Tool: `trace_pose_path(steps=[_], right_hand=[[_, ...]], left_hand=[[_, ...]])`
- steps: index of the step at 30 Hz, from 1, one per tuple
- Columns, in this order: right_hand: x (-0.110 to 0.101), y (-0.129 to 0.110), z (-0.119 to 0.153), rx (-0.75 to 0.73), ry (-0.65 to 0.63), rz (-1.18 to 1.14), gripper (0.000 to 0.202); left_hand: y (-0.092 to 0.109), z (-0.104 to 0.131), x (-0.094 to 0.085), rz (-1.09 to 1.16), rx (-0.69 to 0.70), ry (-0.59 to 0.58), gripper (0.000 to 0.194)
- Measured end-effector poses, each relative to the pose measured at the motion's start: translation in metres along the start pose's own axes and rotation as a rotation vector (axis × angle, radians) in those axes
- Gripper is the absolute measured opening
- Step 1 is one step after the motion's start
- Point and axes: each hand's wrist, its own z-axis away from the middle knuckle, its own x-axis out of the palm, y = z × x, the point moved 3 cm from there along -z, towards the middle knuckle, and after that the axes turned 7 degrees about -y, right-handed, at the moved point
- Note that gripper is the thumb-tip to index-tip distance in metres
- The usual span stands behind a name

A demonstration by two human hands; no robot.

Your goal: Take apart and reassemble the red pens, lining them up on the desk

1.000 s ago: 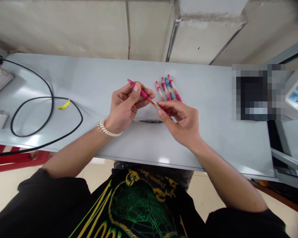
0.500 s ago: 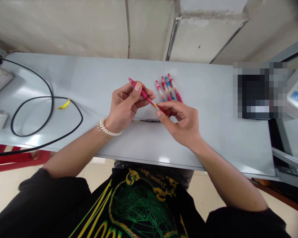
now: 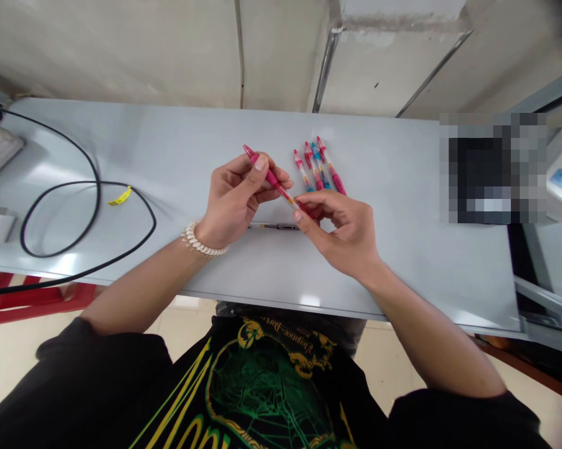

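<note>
On my feed, left hand (image 3: 234, 198) and right hand (image 3: 344, 232) are both pinching one pink pen (image 3: 272, 178), four other pens (image 3: 321, 167) at its two o'clock.

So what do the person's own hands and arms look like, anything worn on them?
Both the left hand and the right hand are ungloved. The left wrist wears a pale, ridged bracelet; the right wrist shows none. The loose, plain black sleeves end around the elbows, leaving both forearms uncovered.
</note>
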Motion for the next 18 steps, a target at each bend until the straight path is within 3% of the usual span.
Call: trace_pose_path(steps=[8,18], right_hand=[[0.0002,-0.002,0.0007,0.044,-0.016,0.02,0.013],[0.0,-0.0049,0.0011,0.033,-0.033,0.019,0.011]], left_hand=[[0.0,-0.0007,-0.0006,-0.011,-0.026,0.004,0.033],[-0.0024,-0.0021,-0.0016,0.089,0.056,-0.12,0.029]])
